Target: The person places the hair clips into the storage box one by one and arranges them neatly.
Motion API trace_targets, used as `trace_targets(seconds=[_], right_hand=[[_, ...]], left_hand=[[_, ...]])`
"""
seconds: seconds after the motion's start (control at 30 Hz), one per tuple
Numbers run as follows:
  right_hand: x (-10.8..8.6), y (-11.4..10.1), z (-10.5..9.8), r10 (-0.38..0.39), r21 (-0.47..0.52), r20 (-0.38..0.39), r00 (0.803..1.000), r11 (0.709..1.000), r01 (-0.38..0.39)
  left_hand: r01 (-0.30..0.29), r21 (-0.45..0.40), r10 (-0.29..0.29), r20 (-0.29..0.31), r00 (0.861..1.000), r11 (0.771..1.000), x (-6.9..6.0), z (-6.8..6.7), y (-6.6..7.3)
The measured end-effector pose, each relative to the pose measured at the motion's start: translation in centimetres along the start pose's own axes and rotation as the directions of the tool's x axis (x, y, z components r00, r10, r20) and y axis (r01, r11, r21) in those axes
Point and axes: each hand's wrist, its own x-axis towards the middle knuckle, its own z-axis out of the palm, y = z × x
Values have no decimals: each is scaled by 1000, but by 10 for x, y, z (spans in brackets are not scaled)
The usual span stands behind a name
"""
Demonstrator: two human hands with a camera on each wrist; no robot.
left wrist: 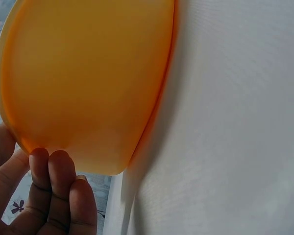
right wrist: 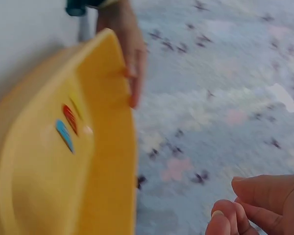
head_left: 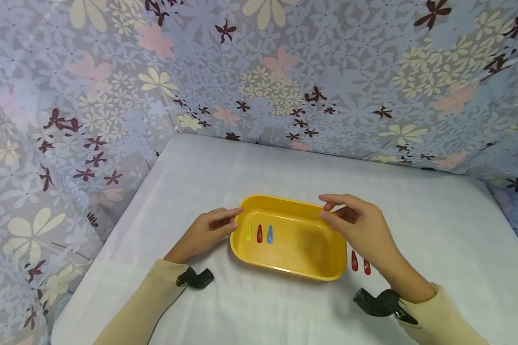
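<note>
A yellow plastic tray (head_left: 285, 275) stands on the white-covered table. Inside its left part lie three snap hair clips in a row: a yellow clip (head_left: 248, 233), a red clip (head_left: 259, 234) and a blue clip (head_left: 269, 235). My left hand (head_left: 207, 233) holds the tray's left end, thumb and fingers at the rim; in the left wrist view several fingers (left wrist: 60, 181) bend against its outer wall. Over the tray's right end hovers my right hand (head_left: 362, 227), thumb and index finger apart, with nothing visible between them.
Right of the tray, a red hair clip (head_left: 354, 261) and another red clip (head_left: 367, 267) lie on the white cloth (head_left: 250, 306), partly near the right forearm. Flower-patterned fabric (head_left: 276, 86) rises behind and left of the table. Each wrist bears a black camera mount (head_left: 377, 304).
</note>
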Motion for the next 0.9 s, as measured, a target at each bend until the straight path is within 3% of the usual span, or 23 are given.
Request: trace_targets(seconds=[0.2,0.37,0.53,0.7,0.9], right_hand=[[-26,13,-33,93,16,-100,991,996,-92],[-47,34,-50,187,40,-161,969,982,-183],[-68,60,-64,300,85,-194,934,954,-289],[-87,92,-71,422,211,-200,884,900,-382],[-104,126,-68,489,151,-198,849,872,-467]], left_hand=[[9,-14,-9,2,1000,1000,0,-1,-1],[8,-19,-8,10,1000,1000,1,-1,-1],[-4,-15,4,5,1000,1000,1,-1,-3],[-4,-21,4,4,1000,1000,1,0,-4],[9,-29,-9,7,1000,1000,1,0,-2]])
